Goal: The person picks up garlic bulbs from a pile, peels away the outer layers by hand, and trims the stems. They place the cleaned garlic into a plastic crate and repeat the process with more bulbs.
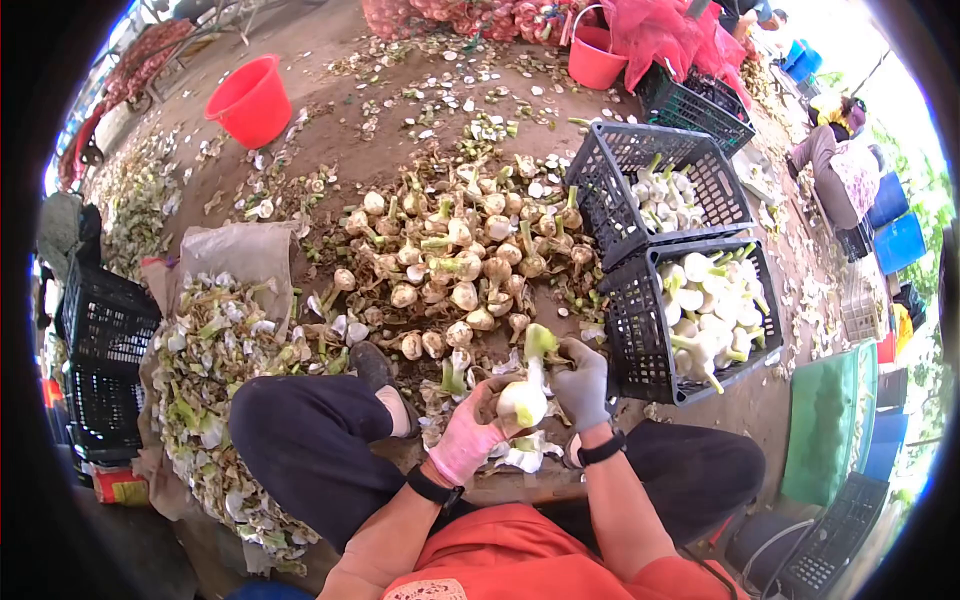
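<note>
We record a seated person viewed from above, both hands gloved and meeting over one garlic bulb (522, 402), which we take as our landmark; the left hand (466, 436), in a pink glove, is curled around the bulb's lower left side, fingers closed against it; the right hand (583, 384), in a grey glove, is clamped on the bulb's right side near the green stalk (539, 342), which rises from the bulb's top; the bulb sits between the two hands, above the person's lap and between the knees. Directly below the bulb we note loose white peelings (520, 455) on the ground; left of it, a dark shoe (375, 366) and, further left, a heap of discarded skins (215, 390) on a sack. Just beyond the bulb lies a pile of unpeeled garlic (455, 250) spread over the dirt floor. To the bulb's right stands a black crate (640, 345) holding cleaned white bulbs; beyond that crate, touching it, a second black crate (600, 190), partly filled. Far beyond the bulb, up and left, we see a red bucket (250, 100); far up and right, another person (835, 165) sits working.
</note>
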